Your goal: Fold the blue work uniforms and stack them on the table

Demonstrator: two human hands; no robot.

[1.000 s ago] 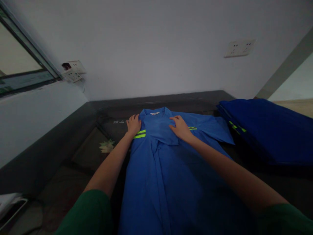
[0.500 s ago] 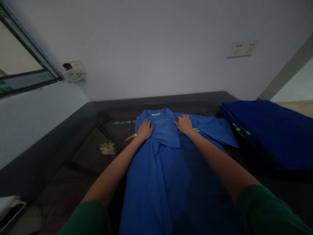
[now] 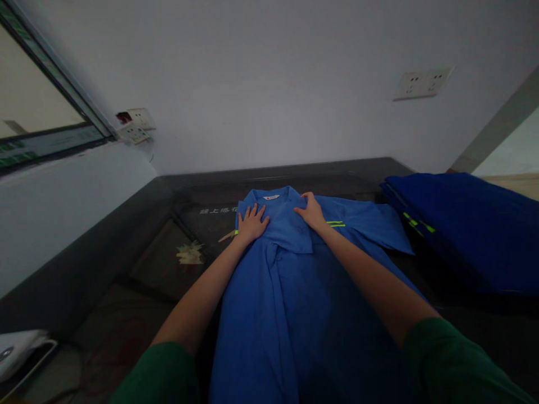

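Observation:
A blue short-sleeved work shirt [image 3: 269, 292] lies spread out with its collar toward the wall. One sleeve is folded inward across the chest; the other stretches out to the right, with yellow-green stripes near it. My left hand [image 3: 252, 223] rests flat on the left shoulder area, fingers spread. Close to the collar on the right side, my right hand [image 3: 312, 212] has its fingers curled on the shoulder fabric, thumb and forefinger closing on the cloth. Its other fingertips are hidden.
The shirt lies on a dark glossy table [image 3: 151, 224] against the wall. To the right is a stack of folded darker blue clothes [image 3: 467, 224]. A white device [image 3: 19, 350] sits at the lower left. Wall sockets [image 3: 423, 84] are above the table.
My right hand has shifted slightly left and turned, its fingers curling at the shoulder where they lay flatter before. My left hand's fingers have spread wider. The view has moved slightly.

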